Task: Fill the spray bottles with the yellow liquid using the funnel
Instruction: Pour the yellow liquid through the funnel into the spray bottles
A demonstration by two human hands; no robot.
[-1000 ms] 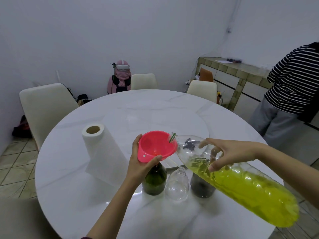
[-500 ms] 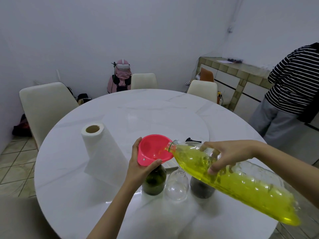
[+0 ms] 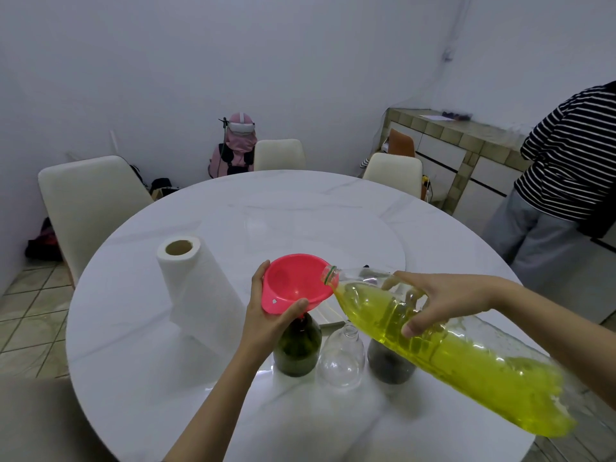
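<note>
My right hand (image 3: 443, 303) has tipped the jug (image 3: 450, 351) further; its mouth now meets the funnel (image 3: 295, 283), gripped by my left hand (image 3: 266, 320) on the green bottle (image 3: 297, 350) near the counter's (image 3: 140, 345) front edge. Pouring begins.

Funnel (image 3: 295, 284) spout hidden by left hand (image 3: 266, 320); dark bottle (image 3: 388, 365) neck behind big bottle (image 3: 450, 348).
</note>
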